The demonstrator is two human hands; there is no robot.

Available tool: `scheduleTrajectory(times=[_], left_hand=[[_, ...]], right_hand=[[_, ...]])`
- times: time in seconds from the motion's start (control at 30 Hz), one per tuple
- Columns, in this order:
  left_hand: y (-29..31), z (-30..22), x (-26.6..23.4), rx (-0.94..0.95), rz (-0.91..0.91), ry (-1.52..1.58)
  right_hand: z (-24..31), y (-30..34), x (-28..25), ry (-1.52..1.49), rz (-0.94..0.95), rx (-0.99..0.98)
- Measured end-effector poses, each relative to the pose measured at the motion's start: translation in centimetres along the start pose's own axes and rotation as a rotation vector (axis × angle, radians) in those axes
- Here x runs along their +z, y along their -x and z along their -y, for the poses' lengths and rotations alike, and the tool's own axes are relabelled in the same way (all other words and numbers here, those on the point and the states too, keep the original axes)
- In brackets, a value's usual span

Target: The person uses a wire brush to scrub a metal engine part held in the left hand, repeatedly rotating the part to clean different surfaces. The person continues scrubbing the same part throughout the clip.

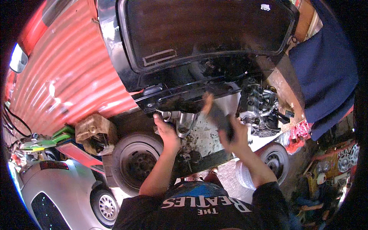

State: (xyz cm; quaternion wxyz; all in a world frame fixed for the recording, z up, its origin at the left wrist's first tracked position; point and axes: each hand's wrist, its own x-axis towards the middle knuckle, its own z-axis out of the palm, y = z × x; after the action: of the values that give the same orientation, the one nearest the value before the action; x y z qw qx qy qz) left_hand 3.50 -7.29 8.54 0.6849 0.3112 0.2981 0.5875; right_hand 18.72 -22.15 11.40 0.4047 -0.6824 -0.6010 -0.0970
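My left hand (167, 135) is closed around the near left edge of a silvery cast-metal housing (186, 123), its thumb up along the side. The housing is hollow and tilted, and its far part is lost in dark shadow. To the right, my right hand (234, 138) grips a long dark tool with a tan end (217, 115). Motion blurs that tool, so its exact kind does not show. It points away from me, apart from the housing in this view. Beneath both hands lies a grimy pale work surface (209, 140).
An engine (258, 107) with a dark cover stands right of my hands. Beyond them rises a black car panel with a window (207, 34). Wheels (136, 163) lean at the bench front. A dirty cut-open container (94, 132) sits left, near a silver car (57, 188). Blue cloth (326, 76) hangs right.
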Motion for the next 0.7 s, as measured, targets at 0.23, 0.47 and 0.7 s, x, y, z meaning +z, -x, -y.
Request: scheduleTrajectory(times=[0.23,0.47,0.7], left_hand=[[-0.8,-1.9,1.5,-0.311,0.007,0.187],[-0.7,-1.1,2.4,-0.400,0.165,0.094],[-1.5,1.4,0.1,-0.150,0.089,-0.005]], right_hand=[[-3.0,0.2,3.3,-0.332,-0.131,0.397],[-0.5,1.4,9.3,-0.550,-0.235,0.537],[0.8,0.7,8.6,-0.666,-0.246,0.712]])
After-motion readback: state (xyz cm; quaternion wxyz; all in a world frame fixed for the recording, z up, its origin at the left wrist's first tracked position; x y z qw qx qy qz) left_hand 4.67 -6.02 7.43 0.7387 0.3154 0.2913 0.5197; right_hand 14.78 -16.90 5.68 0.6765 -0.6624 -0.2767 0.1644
